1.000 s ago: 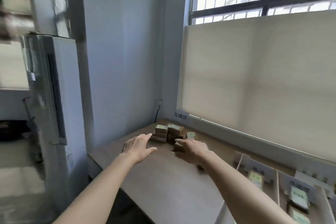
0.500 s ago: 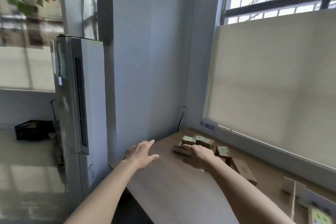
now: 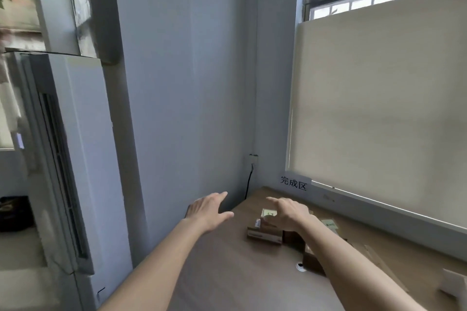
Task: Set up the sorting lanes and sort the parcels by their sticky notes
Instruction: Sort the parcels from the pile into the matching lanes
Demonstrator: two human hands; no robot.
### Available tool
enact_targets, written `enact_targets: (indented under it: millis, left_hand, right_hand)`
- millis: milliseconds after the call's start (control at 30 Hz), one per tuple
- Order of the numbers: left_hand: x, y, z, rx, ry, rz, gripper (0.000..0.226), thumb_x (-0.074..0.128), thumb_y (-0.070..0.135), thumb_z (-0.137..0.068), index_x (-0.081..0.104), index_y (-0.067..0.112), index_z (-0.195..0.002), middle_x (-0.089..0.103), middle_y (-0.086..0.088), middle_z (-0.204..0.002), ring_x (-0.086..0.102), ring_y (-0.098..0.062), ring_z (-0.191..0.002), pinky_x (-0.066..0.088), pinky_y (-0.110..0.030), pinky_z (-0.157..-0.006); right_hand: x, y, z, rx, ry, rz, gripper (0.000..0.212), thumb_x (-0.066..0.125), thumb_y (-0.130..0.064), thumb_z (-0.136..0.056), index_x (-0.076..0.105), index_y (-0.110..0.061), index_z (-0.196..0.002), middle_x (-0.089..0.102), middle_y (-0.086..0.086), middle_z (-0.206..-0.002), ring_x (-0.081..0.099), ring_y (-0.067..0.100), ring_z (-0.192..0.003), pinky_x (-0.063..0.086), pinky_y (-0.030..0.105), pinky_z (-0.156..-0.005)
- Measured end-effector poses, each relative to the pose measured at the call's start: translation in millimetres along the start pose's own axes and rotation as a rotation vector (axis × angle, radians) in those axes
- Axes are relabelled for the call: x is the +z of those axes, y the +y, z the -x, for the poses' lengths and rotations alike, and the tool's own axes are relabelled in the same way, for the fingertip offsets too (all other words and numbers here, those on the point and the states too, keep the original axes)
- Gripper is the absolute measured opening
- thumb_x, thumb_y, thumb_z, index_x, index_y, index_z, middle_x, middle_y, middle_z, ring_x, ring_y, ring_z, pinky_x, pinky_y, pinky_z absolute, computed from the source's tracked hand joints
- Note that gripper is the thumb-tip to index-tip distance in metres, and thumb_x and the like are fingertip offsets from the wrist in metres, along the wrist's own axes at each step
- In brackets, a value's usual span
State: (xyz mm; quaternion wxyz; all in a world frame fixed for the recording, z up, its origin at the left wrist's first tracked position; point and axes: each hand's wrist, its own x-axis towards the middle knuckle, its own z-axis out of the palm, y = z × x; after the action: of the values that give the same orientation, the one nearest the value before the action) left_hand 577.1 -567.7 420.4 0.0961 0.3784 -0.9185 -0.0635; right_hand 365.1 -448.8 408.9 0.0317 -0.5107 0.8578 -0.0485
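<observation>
Several small brown cardboard parcels (image 3: pixel 264 233) with pale green sticky notes (image 3: pixel 268 212) are piled near the far left corner of the wooden table (image 3: pixel 227 272). My right hand (image 3: pixel 288 214) rests over the pile, its fingers bent down onto the top parcels; whether it grips one is hidden. My left hand (image 3: pixel 209 209) hovers open with fingers spread, left of the pile, at the table's left edge. Another note (image 3: pixel 329 223) shows behind my right forearm.
A white sign with black characters (image 3: pixel 294 183) leans on the window sill behind the pile. A small white round object (image 3: pixel 300 266) lies on the table. A white floor-standing air conditioner (image 3: pixel 63 159) stands to the left. A white divider corner (image 3: pixel 454 283) shows at far right.
The view has swung left, so the sorting lanes at the right have left the frame. My right hand has moved onto the parcel pile. My left hand stays open beside it.
</observation>
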Motion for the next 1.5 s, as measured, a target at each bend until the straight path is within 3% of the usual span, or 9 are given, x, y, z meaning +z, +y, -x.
enact_targets:
  millis: [467, 633, 833, 1100, 1300, 1500]
  left_hand:
    - [82.8, -24.1, -231.6, 0.240, -0.076, 0.043, 0.076, 0.054, 0.062, -0.090, 0.026, 0.032, -0.154, 0.034, 0.008, -0.157, 0.041, -0.016, -0.138, 0.037, -0.034, -0.110]
    - [135.5, -40.0, -334.8, 0.323, -0.168, 0.054, 0.077, 0.052, 0.063, -0.090, 0.024, 0.032, -0.154, 0.031, 0.006, -0.159, 0.037, -0.018, -0.142, 0.036, -0.037, -0.112]
    - [216.1, -67.1, -435.8, 0.414, -0.334, 0.045, 0.080, 0.051, 0.067, -0.089, 0.024, 0.031, -0.155, 0.031, 0.006, -0.158, 0.036, -0.017, -0.142, 0.036, -0.037, -0.111]
    - [310.5, -91.7, -523.0, 0.504, -0.464, 0.040, 0.078, 0.050, 0.064, -0.091, 0.022, 0.030, -0.155, 0.031, 0.005, -0.159, 0.035, -0.017, -0.143, 0.036, -0.038, -0.111]
    - [366.8, -90.3, -569.7, 0.572, -0.541, 0.063, 0.077, 0.049, 0.061, -0.093, 0.017, 0.032, -0.156, 0.027, 0.004, -0.160, 0.030, -0.017, -0.145, 0.033, -0.035, -0.112]
    - [414.3, -76.6, -604.2, 0.609, -0.594, 0.105, 0.076, 0.051, 0.059, -0.093, 0.016, 0.034, -0.156, 0.025, 0.003, -0.161, 0.026, -0.016, -0.147, 0.031, -0.034, -0.112]
  right_hand:
    - [37.9, 44.5, -163.4, 0.219, -0.030, 0.045, 0.069, 0.054, -0.056, -0.095, 0.029, -0.036, -0.156, 0.044, -0.003, -0.155, 0.045, 0.024, -0.139, 0.044, 0.042, -0.104]
    - [69.2, 62.9, -235.8, 0.339, -0.070, 0.036, 0.069, 0.052, -0.054, -0.097, 0.026, -0.035, -0.158, 0.043, 0.000, -0.155, 0.046, 0.026, -0.138, 0.043, 0.041, -0.103]
    - [135.5, 76.3, -314.1, 0.482, -0.160, -0.061, 0.063, 0.053, -0.053, -0.095, 0.036, -0.030, -0.151, 0.049, 0.001, -0.150, 0.049, 0.025, -0.133, 0.048, 0.043, -0.099]
    - [219.4, 80.5, -390.7, 0.620, -0.292, -0.179, 0.066, 0.053, -0.051, -0.098, 0.029, -0.030, -0.155, 0.051, 0.002, -0.144, 0.052, 0.025, -0.130, 0.047, 0.041, -0.099]
    - [269.6, 88.6, -431.1, 0.689, -0.345, -0.246, 0.090, 0.058, -0.059, -0.093, 0.006, -0.034, -0.161, 0.039, 0.002, -0.157, 0.044, 0.025, -0.140, 0.046, 0.045, -0.106]
    - [306.6, 102.0, -462.3, 0.751, -0.369, -0.290, 0.093, 0.056, -0.062, -0.093, 0.000, -0.032, -0.161, 0.034, 0.001, -0.161, 0.039, 0.024, -0.144, 0.042, 0.044, -0.107]
